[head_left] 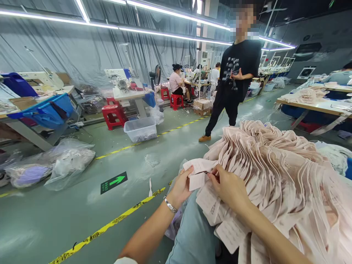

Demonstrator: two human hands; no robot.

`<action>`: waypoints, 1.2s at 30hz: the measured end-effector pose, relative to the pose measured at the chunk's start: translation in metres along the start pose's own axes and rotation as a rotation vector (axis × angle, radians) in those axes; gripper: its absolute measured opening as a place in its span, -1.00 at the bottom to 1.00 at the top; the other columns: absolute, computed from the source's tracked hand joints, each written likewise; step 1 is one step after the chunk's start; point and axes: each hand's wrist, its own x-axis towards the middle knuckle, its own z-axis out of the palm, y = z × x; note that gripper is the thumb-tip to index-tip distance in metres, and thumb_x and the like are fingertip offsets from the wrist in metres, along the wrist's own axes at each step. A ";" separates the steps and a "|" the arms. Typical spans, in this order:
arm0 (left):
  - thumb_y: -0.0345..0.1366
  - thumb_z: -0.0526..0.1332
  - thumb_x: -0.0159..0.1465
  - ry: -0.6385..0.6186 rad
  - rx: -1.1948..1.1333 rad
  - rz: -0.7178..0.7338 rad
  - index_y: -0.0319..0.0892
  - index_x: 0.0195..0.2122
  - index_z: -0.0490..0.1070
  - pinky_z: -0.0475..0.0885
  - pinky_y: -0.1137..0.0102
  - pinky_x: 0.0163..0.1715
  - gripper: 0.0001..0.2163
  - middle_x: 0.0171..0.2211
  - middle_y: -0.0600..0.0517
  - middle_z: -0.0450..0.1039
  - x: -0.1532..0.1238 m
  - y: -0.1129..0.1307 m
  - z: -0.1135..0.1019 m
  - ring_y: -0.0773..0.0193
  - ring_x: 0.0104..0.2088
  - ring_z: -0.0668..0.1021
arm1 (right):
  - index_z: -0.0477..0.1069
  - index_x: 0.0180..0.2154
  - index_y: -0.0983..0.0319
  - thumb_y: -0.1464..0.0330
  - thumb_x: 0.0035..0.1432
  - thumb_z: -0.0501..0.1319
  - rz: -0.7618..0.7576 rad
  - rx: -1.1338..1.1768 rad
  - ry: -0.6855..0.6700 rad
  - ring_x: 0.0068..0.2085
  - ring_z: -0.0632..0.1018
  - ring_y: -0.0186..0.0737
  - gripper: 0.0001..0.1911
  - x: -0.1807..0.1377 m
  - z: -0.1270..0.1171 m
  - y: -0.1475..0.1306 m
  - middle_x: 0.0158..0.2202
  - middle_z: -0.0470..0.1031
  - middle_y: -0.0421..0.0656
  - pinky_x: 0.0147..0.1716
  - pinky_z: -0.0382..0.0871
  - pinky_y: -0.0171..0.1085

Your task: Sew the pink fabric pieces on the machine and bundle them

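A big stack of pale pink fabric pieces (280,165) lies across my lap, each with a white label hanging from it. My left hand (181,187), a bracelet on its wrist, pinches one white label (196,172) at the stack's left end. My right hand (227,185) is closed just to the right of it, holding a small dark tool (206,172), thin like thread snips, with its tip on that label. More labels (231,231) hang below my right forearm.
A person in black (233,80) stands on the green floor just beyond the stack. Plastic bags (63,161) and a clear bin (140,128) lie to the left, past yellow floor tape (115,220). Sewing tables, red stools (114,115) and seated workers fill the back. A worktable (316,104) stands right.
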 end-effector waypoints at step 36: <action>-0.23 0.50 0.00 -0.038 0.024 0.030 -0.23 -0.20 0.49 0.49 0.28 -0.13 -0.63 -0.25 -0.08 0.58 -0.007 -0.001 0.013 0.05 -0.19 0.62 | 0.32 -0.23 0.17 0.27 0.36 0.05 -0.010 -0.127 0.081 -0.43 0.59 -0.15 -0.85 -0.006 -0.004 0.003 -0.48 0.55 -0.20 -0.54 -0.02 -0.29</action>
